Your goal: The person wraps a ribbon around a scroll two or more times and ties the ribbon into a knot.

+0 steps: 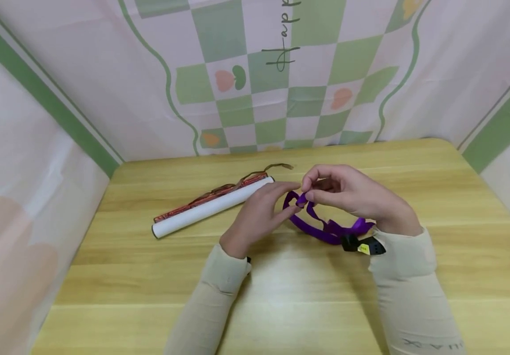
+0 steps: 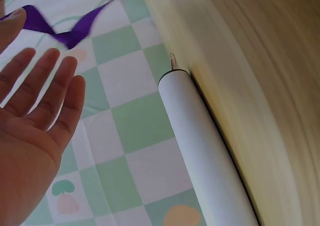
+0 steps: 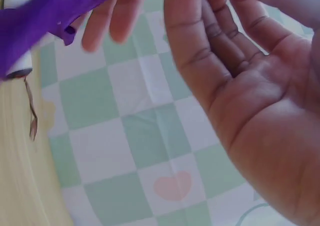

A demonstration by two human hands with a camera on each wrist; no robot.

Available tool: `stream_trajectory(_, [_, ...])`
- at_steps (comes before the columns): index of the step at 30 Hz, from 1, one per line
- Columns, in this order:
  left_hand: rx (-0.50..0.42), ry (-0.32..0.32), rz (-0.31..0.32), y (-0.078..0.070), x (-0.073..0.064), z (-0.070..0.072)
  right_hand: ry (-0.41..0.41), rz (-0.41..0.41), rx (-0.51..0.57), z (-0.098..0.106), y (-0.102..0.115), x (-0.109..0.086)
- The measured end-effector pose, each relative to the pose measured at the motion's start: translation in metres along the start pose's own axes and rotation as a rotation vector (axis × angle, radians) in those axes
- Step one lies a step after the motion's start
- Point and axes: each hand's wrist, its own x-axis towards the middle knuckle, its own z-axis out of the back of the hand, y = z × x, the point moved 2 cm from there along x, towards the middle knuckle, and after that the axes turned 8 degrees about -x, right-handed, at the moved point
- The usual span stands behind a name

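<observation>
A purple ribbon (image 1: 314,231) makes a loop between the two hands, its gathered part up at the fingertips and its lower stretch close over the table. My right hand (image 1: 357,195) pinches the ribbon's gathered part between thumb and index finger. From the other side comes my left hand (image 1: 261,212), its thumb at the ribbon. In the left wrist view, the fingers of this left hand (image 2: 37,116) are spread and nearly straight, apart from the thumb. The ribbon (image 3: 60,15) crosses the upper left corner of the right wrist view, blurred.
Left of the hands, a white tube (image 1: 210,209) with dark end rims lies on the wooden table (image 1: 148,286). Along its far side lies a red patterned strip (image 1: 201,202) with a brown cord (image 1: 277,166). A checkered green-and-white cloth (image 1: 268,108) hangs behind the table.
</observation>
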Motion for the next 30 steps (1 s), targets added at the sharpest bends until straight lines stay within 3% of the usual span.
stream_trajectory(5, [-0.056, -0.021, -0.091, -0.003, 0.001, 0.000, -0.016, 0.101, 0.057, 0.000, 0.004, 0.000])
stream_trajectory(9, [-0.105, -0.027, -0.122, -0.004, 0.001, 0.000, -0.044, 0.145, 0.099, 0.003, 0.005, -0.003])
stream_trajectory(14, [-0.172, -0.015, -0.178, -0.007, 0.000, 0.000, -0.061, 0.168, 0.121, 0.003, 0.009, -0.005])
stream_trajectory(17, [-0.199, -0.043, -0.215, -0.009, 0.000, 0.001, -0.064, 0.158, 0.120, 0.003, 0.011, -0.005])
stream_trajectory(25, [-0.318, -0.148, -0.213, -0.014, -0.002, 0.006, -0.054, 0.140, 0.121, 0.006, 0.012, -0.006])
stream_trajectory(30, [-0.411, -0.220, -0.190, -0.015, -0.003, 0.014, -0.121, 0.140, 0.089, 0.008, 0.012, -0.009])
